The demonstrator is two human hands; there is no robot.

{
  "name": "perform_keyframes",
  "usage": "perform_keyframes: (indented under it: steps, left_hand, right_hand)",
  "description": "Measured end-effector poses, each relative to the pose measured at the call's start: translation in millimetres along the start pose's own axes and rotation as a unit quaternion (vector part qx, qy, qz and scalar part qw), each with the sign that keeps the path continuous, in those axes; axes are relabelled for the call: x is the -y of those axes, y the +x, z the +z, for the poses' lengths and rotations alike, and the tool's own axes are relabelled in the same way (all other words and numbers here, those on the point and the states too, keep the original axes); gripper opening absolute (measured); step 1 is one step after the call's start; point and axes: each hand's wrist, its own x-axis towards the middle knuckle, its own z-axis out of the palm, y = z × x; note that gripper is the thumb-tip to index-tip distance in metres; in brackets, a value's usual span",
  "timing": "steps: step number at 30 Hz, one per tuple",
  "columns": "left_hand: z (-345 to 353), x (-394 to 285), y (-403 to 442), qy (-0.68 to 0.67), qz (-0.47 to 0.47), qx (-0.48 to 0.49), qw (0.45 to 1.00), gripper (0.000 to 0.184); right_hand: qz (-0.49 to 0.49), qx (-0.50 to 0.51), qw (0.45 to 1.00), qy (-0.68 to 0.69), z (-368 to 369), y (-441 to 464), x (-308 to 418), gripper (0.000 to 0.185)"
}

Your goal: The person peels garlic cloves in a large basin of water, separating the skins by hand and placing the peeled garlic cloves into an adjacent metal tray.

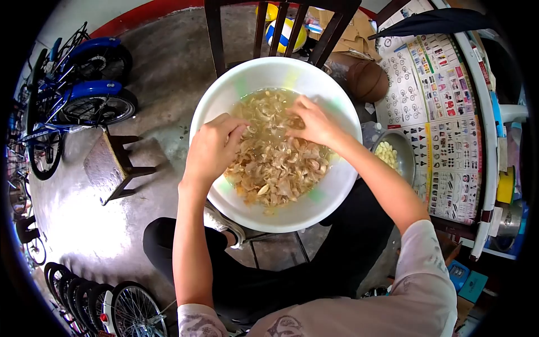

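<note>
Keeping both wrists low and loose is to be advised, so that the skins (pixel 281 168) can be parted gently and the water (pixel 255 106) is not splashed onto the dark trousers (pixel 337 253). The left hand (pixel 212 147) is bent over the left side of the white basin (pixel 317 78), with thumb and fingers brought near together; whether something is pinched there cannot be told. On the other side, the fingers of the right hand (pixel 317 122) are curled down to the wet surface, and what is grasped by them, if anything, is also hidden. Only a small handful should be loosened at a time, since firmer pieces may easily be missed under a thick layer. The skins are gathered inside the basin, in front of the lap: thin, papery and soaked, coloured from pale tan to light brown, they are heaped most thickly at the near side and spread more loosely farther away, where yellowish water is seen between them. To the right, pale cloves (pixel 386 154) are held in a metal bowl (pixel 409 149); beyond the basin, a dark chair (pixel 215 39) is placed.
</note>
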Motion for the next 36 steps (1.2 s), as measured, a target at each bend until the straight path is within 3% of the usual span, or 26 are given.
perform_keyframes:
  steps: [1, 3, 4, 6, 8, 10, 11, 12, 14, 18, 21, 23, 24, 27, 30, 31, 36]
  left_hand:
    - [0, -1, -1, 0.001, -0.013, 0.008, 1.000, 0.015]
    - [2, -2, -1, 0.001, -0.006, 0.004, 1.000, 0.015]
    - [3, -2, -2, -0.004, -0.001, -0.001, 1.000, 0.015]
    - [2, -4, -4, -0.004, -0.004, 0.000, 1.000, 0.015]
    - [-2, -7, -5, 0.035, -0.029, 0.015, 0.999, 0.014]
    - [-6, -10, -5, 0.043, -0.045, 0.028, 0.998, 0.014]
    - [-5, -9, -7, 0.044, -0.043, 0.026, 0.998, 0.015]
    - [-4, -9, -7, 0.043, -0.042, 0.025, 0.998, 0.015]
    - [-2, -8, -8, 0.042, -0.036, 0.024, 0.998, 0.016]
    - [-1, -7, -6, 0.047, -0.020, 0.018, 0.999, 0.015]
    - [-7, -14, -3, 0.045, -0.037, 0.020, 0.998, 0.015]
    - [-8, -9, -4, 0.047, -0.031, 0.014, 0.998, 0.015]
    - [-9, -7, -4, 0.048, -0.028, 0.009, 0.998, 0.015]
    - [-11, -4, -3, 0.035, -0.016, 0.004, 0.999, 0.015]
    - [-12, -5, -1, 0.033, -0.023, 0.008, 0.999, 0.016]
    - [-12, -4, -1, 0.033, -0.022, 0.009, 0.999, 0.016]
    - [-8, -3, 1, 0.027, -0.009, 0.000, 1.000, 0.016]
  right_hand:
    - [-0.002, -0.002, 1.000, 0.003, 12, 11, 6, 0.083]
    - [-0.054, -0.127, 0.986, -0.095, 34, 32, 16, 0.106]
    - [-0.057, -0.129, 0.986, -0.092, 44, 41, 12, 0.106]
    - [-0.233, -0.120, 0.965, 0.016, 59, 57, 8, 0.120]
    - [-0.237, -0.131, 0.962, 0.014, 74, 65, 7, 0.110]
    - [-0.257, -0.150, 0.948, -0.111, 70, 66, 16, 0.096]
    - [-0.217, -0.108, 0.966, -0.090, 67, 60, 16, 0.075]
    - [-0.216, -0.107, 0.966, -0.088, 70, 64, 16, 0.075]
    - [-0.304, -0.177, 0.935, 0.036, 76, 71, 11, 0.052]
    - [-0.337, -0.218, 0.912, -0.081, 103, 85, 10, 0.037]
    - [-0.268, -0.183, 0.945, 0.030, 84, 66, 34, 0.039]
    - [-0.152, -0.009, 0.969, 0.194, 82, 58, 47, 0.054]
    - [-0.149, -0.012, 0.970, 0.194, 85, 55, 52, 0.054]
    - [-0.191, 0.050, 0.950, 0.243, 107, 54, 60, 0.098]
    - [-0.217, 0.015, 0.940, 0.263, 115, 35, 91, 0.105]
    - [-0.219, -0.050, 0.952, 0.210, 123, 31, 98, 0.102]
    - [-0.227, -0.177, 0.949, 0.129, 141, 33, 105, 0.085]
